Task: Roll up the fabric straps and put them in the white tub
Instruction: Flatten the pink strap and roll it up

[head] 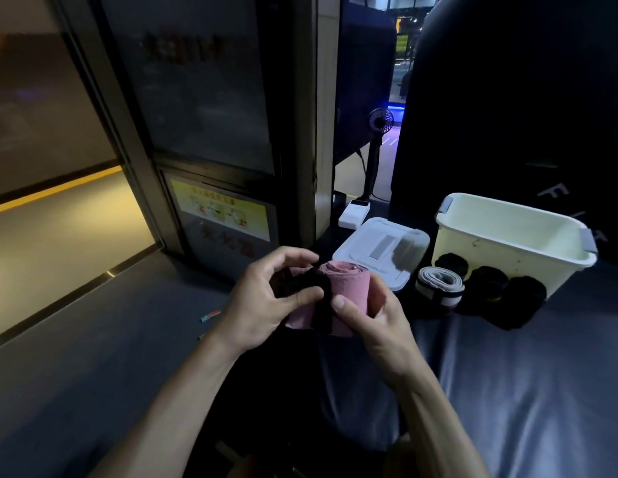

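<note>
Two hands on one pink strap roll (338,298), held in the air above the near edge of the dark padded surface (507,391). Roll stands roughly upright, spiral end up, coiled layers visible at the top. A black band (323,305), looks like a fastening tab, runs down its front face.

Left hand (262,305): fingers curled over the top-left of the roll, thumb pressing the black band against the pink fabric. Right hand (373,326): thumb on the front just beside the band, fingers wrapped round the right side and back of the roll. Both grips closed on the strap; roll sits between the two palms, band between the two thumbs.

White tub (514,243) is on the padded surface, up and to the right of the hands, well apart from the roll. Open top, grey latches at the ends; what I can see of the inside looks bare. Its lid (380,250) lies flat just left of it, behind the hands.

Against the tub's front wall: three black strap rolls (490,284) and, left of them, one grey-white strap roll (438,284) with dark edging. All outside the tub, touching or nearly touching each other.

Further back: small white box (354,212) and a small fan (380,120) on a stand. Room is dim.
</note>
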### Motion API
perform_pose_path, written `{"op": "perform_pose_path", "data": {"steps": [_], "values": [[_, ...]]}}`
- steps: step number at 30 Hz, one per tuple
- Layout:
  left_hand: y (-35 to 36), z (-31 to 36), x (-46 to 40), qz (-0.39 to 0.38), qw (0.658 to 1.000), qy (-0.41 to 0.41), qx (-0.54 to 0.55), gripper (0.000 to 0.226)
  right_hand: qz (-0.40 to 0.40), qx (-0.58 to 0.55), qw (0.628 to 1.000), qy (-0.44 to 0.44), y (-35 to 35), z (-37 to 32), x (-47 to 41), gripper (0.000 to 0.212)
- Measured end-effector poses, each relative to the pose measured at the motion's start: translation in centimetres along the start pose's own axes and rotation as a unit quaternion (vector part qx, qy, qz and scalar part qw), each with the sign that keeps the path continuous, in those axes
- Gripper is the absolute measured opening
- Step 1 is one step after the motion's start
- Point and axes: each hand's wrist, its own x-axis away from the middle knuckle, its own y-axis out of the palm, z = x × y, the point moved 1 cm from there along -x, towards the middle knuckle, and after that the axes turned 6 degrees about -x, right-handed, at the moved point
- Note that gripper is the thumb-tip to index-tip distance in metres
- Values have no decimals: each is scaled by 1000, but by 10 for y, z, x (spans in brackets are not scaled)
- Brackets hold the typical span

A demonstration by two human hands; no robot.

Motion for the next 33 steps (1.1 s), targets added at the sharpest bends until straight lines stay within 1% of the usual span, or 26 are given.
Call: {"op": "perform_pose_path", "data": {"steps": [2,4,7,11,13,15,17,19,21,22,23,25,26,30,32,33], "values": [[1,2,1,-1,1000,-5,7,34,21,-8,1000,-4,0,-1,0,57],[3,1,3,-1,999,-21,29,32,28,-21,999,-4,1,0,1,59],[1,2,4,12,994,-68,84,29,25,-42,999,2,0,1,2,63],[3,7,5,37,992,-59,107,20,15,-77,997,17,2,1,4,57],[8,11,5,51,988,-58,134,29,11,-113,993,29,6,-2,5,57],[15,11,6,61,981,-74,166,41,-1,-153,987,47,10,-4,7,59],[23,8,7,69,975,-89,190,48,-14,-164,984,63,10,-3,8,59],[28,6,9,58,974,-102,193,55,-12,-178,980,86,11,-3,8,63],[29,5,12,22,973,-120,196,65,-5,-202,972,121,11,-1,9,73],[29,6,14,4,972,-126,199,68,-1,-205,970,130,11,-1,9,68],[27,7,15,-6,971,-128,200,70,0,-201,970,135,12,-1,10,58],[23,8,17,-3,975,-118,190,70,-5,-206,967,150,15,-4,11,39],[20,9,19,1,976,-111,186,68,-7,-205,967,151,18,-7,11,38],[13,10,21,7,977,-100,186,59,-15,-183,975,124,21,-6,12,44],[13,11,21,8,978,-93,185,56,-10,-208,967,150,22,-8,14,42],[12,11,20,7,978,-88,189,55,-22,-222,961,161,23,-9,16,42]]}}
